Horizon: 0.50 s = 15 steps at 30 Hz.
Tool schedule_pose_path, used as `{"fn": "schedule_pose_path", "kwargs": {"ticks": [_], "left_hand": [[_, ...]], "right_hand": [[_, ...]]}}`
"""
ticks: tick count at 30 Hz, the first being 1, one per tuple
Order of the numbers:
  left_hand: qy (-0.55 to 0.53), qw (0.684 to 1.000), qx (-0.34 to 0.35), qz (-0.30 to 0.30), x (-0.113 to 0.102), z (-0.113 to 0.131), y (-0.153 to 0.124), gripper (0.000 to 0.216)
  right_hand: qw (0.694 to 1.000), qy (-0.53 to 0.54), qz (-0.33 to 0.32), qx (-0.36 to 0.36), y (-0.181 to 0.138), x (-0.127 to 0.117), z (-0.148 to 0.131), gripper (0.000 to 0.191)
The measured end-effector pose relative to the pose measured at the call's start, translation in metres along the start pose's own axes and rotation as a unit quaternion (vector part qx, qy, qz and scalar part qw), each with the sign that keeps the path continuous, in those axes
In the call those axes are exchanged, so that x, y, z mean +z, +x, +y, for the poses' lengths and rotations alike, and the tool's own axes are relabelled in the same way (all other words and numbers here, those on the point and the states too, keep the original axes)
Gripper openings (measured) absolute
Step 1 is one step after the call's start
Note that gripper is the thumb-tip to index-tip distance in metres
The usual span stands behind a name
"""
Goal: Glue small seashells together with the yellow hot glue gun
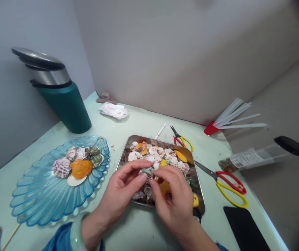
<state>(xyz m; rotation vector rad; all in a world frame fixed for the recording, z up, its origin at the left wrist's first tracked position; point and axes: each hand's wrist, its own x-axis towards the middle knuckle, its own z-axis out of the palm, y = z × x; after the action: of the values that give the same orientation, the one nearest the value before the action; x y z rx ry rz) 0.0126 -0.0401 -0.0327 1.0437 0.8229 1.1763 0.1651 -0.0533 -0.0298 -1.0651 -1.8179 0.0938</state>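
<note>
We've got our left hand (120, 190) and right hand (174, 198) pinched together on a small mottled shell (146, 172), just above the metal tray (200, 195) of shells; it looks light, hard, brittle, so we grip its edges gently

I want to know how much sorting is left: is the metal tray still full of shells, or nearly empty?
Still well filled: shells cover most of the metal tray, while few lie on the blue plate.
</note>
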Motion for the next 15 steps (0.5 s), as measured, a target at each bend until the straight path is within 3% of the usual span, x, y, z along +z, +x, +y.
{"fn": "schedule_pose_path", "kwargs": {"ticks": [15], "left_hand": [[0.007, 1.0, -0.009, 0.007, 0.0013, 0.001, 0.0005, 0.019]], "right_hand": [[1.0, -0.01, -0.003, 0.007, -0.0014, 0.001, -0.0012, 0.023]]}}
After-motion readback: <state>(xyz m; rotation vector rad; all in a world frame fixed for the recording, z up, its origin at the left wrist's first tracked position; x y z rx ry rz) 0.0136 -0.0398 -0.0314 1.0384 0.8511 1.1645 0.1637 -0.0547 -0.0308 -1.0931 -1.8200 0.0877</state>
